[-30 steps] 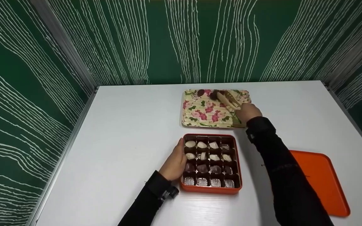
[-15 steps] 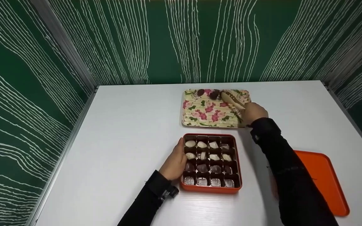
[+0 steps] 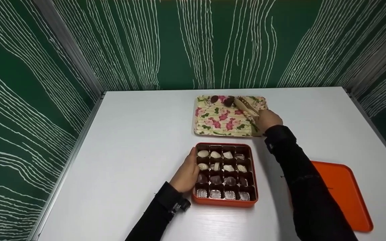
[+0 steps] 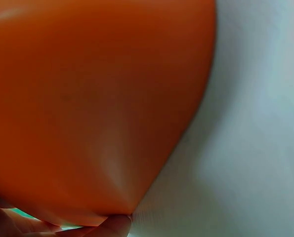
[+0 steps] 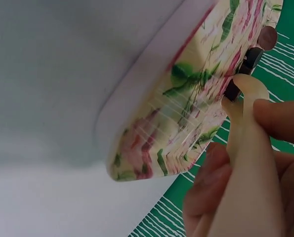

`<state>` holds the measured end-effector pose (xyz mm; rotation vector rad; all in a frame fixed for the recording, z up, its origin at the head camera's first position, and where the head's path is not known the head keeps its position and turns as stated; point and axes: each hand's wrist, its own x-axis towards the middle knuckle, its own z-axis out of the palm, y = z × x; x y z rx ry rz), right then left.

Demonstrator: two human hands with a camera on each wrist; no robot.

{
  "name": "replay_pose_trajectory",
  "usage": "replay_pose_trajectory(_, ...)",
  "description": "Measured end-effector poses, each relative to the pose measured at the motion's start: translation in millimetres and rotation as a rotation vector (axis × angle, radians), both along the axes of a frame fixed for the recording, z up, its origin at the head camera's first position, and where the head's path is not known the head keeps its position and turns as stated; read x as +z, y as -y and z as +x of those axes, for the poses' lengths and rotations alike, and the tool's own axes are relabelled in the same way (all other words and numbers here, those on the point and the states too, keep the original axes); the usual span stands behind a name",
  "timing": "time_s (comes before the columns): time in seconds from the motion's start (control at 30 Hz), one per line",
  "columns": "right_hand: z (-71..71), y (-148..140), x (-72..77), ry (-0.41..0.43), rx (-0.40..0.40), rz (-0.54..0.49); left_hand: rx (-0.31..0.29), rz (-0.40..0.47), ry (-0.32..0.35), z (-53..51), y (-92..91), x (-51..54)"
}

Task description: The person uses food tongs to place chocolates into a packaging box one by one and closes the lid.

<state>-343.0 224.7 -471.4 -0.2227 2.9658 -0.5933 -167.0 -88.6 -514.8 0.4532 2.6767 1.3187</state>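
**Close square, squeeze light**

Head view: on the white table (image 3: 139, 134), the left hand (image 3: 184, 174) holds the left side of the red-orange box (image 3: 226, 203). The right hand (image 3: 269, 120) reaches over the right edge of the flowered tray (image 3: 209, 117), which lies near the table's back edge, and grips the wooden tongs (image 3: 246, 107). Their tips point at dark chocolates along the tray's back edge; an oval piece (image 3: 214, 99) lies apart, toward its back left corner. An orange tray (image 3: 343, 190) lies partly under the right forearm, toward the table's right edge.

Left wrist view: the box's wall fills most of it, with fingers bent round a corner. That looks a sound brace; light, even pressure should keep the box from sliding.

Right wrist view: thumb and fingers pinch the tongs, whose tips straddle the nearest chocolate (image 5: 231, 91). Whether they bite on it I cannot tell. Best to bring both tips in evenly at mid-height, since a smooth piece could skid toward the back edge. Keep clear of the neighbouring piece (image 5: 253, 56), and squeeze gently: chocolate may crack or mark.
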Motion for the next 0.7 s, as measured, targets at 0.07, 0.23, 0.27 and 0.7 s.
replay_pose_trajectory(0.07, 2.3, -1, 1.2, -0.004, 0.002, 0.003, -0.008, 0.003, 0.007, -0.1, 0.1, -0.3)
replay_pose_trajectory(0.23, 10.1, -8, 8.5, -0.018, 0.04, -0.009, -0.021, 0.006, 0.007, 0.2, 0.8, -0.6)
replay_pose_trajectory(0.27, 11.8, -11, 10.7, -0.023, 0.051, -0.015, -0.02, 0.006, 0.006, 0.1, 0.6, -0.5)
replay_pose_trajectory(0.7, 57.0, -32, 40.5, -0.253, 0.27, -0.129, 0.007, 0.01, 0.008, 1.0, 0.2, -0.2)
